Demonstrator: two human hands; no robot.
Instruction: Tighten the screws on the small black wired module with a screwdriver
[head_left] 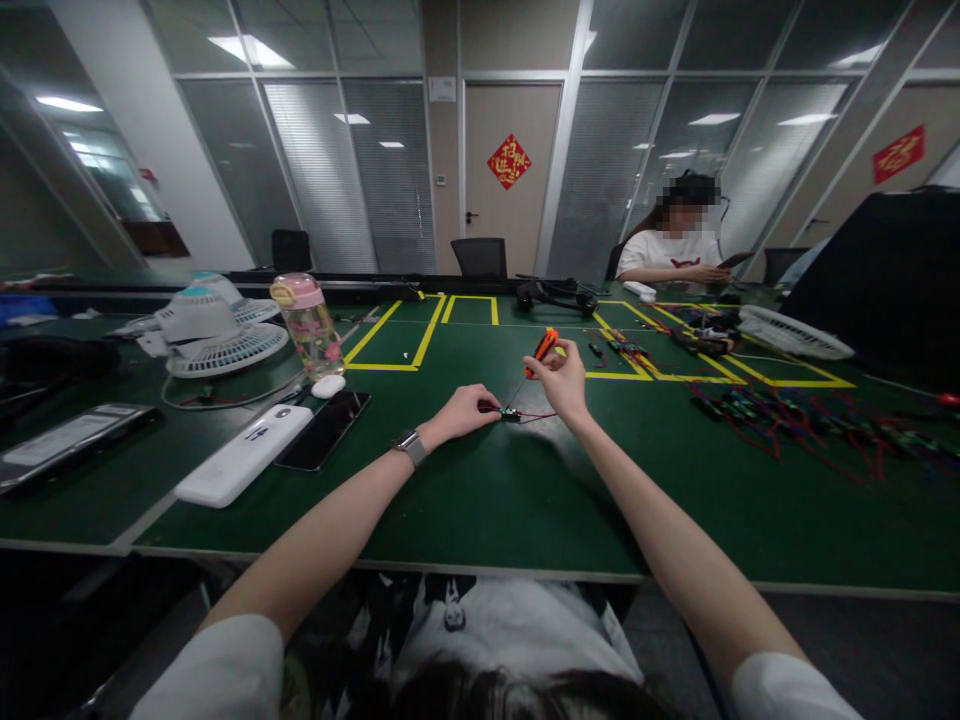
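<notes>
Right hand (562,388): screwdriver (542,349) on module (511,413) (bare mat (487,485) around).

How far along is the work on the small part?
Done: nothing sure; the heap of wired parts at right could be finished or waiting. In hand: the left hand pins the small part on the table, the right hand sets the screwdriver on it. Left: this part, maybe the heap.
</notes>
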